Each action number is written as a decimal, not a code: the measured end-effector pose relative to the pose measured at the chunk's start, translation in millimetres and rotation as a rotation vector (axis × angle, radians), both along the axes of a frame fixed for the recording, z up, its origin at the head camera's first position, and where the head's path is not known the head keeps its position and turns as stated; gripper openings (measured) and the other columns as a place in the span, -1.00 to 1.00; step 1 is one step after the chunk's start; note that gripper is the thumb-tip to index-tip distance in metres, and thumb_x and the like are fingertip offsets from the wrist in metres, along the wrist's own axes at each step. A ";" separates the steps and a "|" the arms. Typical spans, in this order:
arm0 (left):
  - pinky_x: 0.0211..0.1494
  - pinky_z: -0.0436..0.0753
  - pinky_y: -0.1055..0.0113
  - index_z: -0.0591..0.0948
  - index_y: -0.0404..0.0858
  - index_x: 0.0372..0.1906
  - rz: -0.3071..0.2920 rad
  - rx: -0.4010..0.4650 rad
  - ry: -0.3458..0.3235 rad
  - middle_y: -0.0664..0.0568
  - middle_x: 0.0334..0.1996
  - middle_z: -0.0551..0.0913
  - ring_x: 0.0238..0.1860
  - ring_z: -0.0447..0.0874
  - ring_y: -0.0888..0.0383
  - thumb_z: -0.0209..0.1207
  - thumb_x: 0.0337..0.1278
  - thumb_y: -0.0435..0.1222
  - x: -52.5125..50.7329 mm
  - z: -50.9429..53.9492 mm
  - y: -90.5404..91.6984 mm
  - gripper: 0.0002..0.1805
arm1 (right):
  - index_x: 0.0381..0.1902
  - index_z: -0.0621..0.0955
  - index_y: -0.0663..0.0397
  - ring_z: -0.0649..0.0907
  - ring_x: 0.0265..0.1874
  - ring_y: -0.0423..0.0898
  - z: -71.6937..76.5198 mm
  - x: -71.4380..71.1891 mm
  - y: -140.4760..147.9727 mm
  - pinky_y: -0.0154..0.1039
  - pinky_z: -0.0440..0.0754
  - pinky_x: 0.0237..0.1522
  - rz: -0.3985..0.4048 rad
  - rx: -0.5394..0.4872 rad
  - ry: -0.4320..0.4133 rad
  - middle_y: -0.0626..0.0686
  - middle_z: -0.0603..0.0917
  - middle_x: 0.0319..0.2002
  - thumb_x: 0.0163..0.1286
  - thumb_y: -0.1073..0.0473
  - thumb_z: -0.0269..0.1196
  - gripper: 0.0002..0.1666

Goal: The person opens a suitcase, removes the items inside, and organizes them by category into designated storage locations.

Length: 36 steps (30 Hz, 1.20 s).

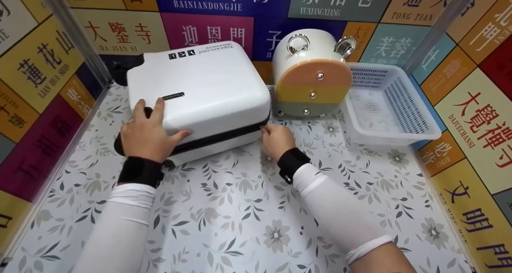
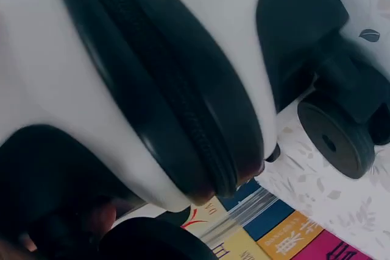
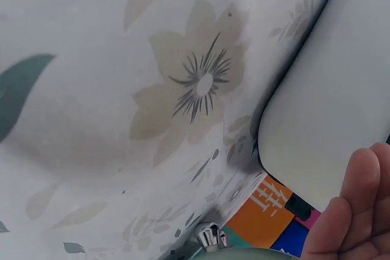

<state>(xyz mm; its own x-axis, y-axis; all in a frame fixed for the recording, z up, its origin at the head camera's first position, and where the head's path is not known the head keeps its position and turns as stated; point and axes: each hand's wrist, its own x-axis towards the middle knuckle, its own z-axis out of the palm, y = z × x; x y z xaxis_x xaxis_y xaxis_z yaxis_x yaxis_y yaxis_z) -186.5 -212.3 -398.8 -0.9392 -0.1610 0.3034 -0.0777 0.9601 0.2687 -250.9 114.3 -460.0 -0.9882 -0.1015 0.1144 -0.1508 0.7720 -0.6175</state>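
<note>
A white hard-shell suitcase point(image 1: 200, 81) lies flat on the table, its black zipper band point(image 1: 224, 135) running along the near side. My left hand point(image 1: 146, 135) rests on the shell near the left end, fingers spread and thumb along the edge. At the near right corner, my right hand point(image 1: 278, 140) has its fingers curled and pinches the zipper pull, which is mostly hidden by the fingertips. Black wheels point(image 2: 335, 138) and the zipper band point(image 2: 164, 77) fill the left wrist view. Fingers point(image 3: 359, 211) show beside the white shell point(image 3: 323, 101) in the right wrist view.
Right of the suitcase stands a small rounded drawer box point(image 1: 314, 87) with metal-ring ears and round knobs. A white plastic basket point(image 1: 394, 137) sits beside it. Printed panels point(image 1: 208, 31) enclose the back and sides of the floral-covered table point(image 1: 240, 209).
</note>
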 end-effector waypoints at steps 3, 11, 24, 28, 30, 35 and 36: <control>0.25 0.49 -0.50 0.22 -0.05 0.66 0.019 -0.005 -0.001 -0.46 0.56 0.20 0.33 0.46 -0.52 0.33 -0.09 0.51 1.3 -0.5 6.7 0.27 | -0.24 0.79 0.17 0.80 -0.16 0.20 0.6 -2.3 0.5 0.12 0.71 -0.02 -0.015 0.042 0.027 0.16 0.85 -0.23 0.58 0.12 0.19 -0.68; 0.33 0.46 -0.44 0.16 -0.07 0.69 0.054 0.000 -0.034 -0.46 0.58 0.15 0.24 0.53 -0.54 0.27 -0.05 0.54 2.7 0.5 20.7 0.29 | -0.19 0.81 0.16 0.81 -0.16 0.17 2.5 -1.1 -6.2 0.11 0.71 -0.01 0.006 0.067 0.024 0.14 0.86 -0.19 0.59 0.10 0.20 -0.68; 0.11 0.63 -0.37 0.10 -0.19 0.69 0.104 -0.070 -0.089 -0.55 0.51 0.17 -0.15 0.69 -0.45 0.22 0.05 0.52 14.5 4.4 52.2 0.30 | 0.02 0.78 0.15 0.81 -0.08 0.14 0.7 2.0 -19.0 0.07 0.72 0.08 0.055 0.055 -0.031 0.13 0.85 -0.06 0.63 0.12 0.13 -0.66; -0.11 0.70 -0.36 0.10 -0.26 0.68 0.070 -0.107 -0.085 -0.60 0.46 0.20 -0.34 0.72 -0.43 0.30 0.12 0.40 20.8 6.4 58.1 0.25 | 0.00 0.79 0.14 0.81 -0.08 0.16 0.9 -0.6 -17.7 0.11 0.72 0.05 0.030 0.063 -0.005 0.13 0.85 -0.07 0.62 0.12 0.14 -0.67; -0.22 0.72 -0.33 0.11 -0.28 0.67 0.058 -0.113 -0.074 -0.63 0.45 0.21 -0.38 0.72 -0.42 0.33 0.14 0.35 22.1 6.8 59.7 0.23 | -0.01 0.80 0.12 0.81 -0.08 0.18 1.3 -0.6 -18.0 0.14 0.72 0.03 0.024 0.079 0.020 0.14 0.85 -0.07 0.61 0.12 0.15 -0.67; -0.36 0.73 -0.25 0.10 -0.31 0.67 0.071 -0.115 -0.073 -0.64 0.43 0.22 -0.41 0.72 -0.38 0.32 0.17 0.32 21.1 6.0 65.6 0.21 | -0.01 0.81 0.12 0.83 -0.11 0.18 2.0 2.3 -21.8 0.14 0.74 -0.01 0.050 0.095 0.048 0.14 0.86 -0.09 0.59 0.13 0.16 -0.68; -0.39 0.73 -0.22 0.09 -0.31 0.67 0.075 -0.124 -0.081 -0.65 0.44 0.21 -0.43 0.72 -0.35 0.30 0.18 0.33 20.7 5.6 67.5 0.22 | -0.01 0.81 0.13 0.83 -0.12 0.18 1.7 3.2 -22.8 0.14 0.74 -0.02 0.056 0.092 0.048 0.14 0.86 -0.09 0.59 0.14 0.16 -0.68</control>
